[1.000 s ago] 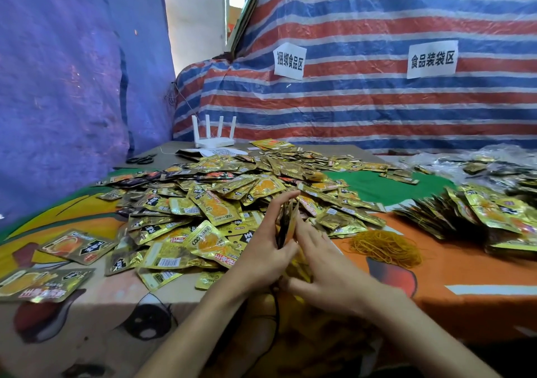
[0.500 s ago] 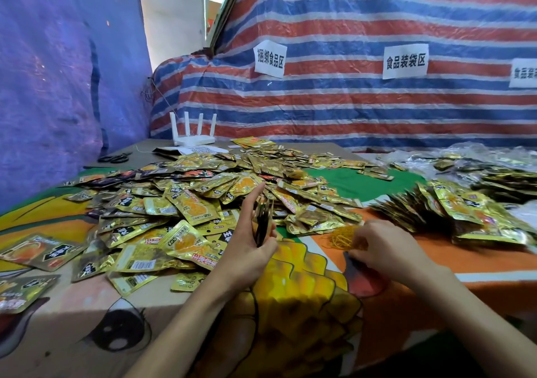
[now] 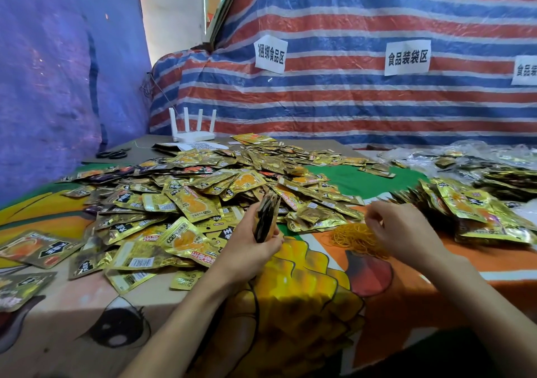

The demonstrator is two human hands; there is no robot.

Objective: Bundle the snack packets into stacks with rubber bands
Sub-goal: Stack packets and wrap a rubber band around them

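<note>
The thin stack of gold foil snack packets is standing upright at the near edge of the big loose heap of gold packets, and the left hand is clasping its lower end. To the right, the right hand is curling its fingers over the pile of yellow rubber bands; I cannot tell if it is pinching one.

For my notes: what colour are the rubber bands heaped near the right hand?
The rubber bands are yellow-orange; the head view shows them best.
</note>
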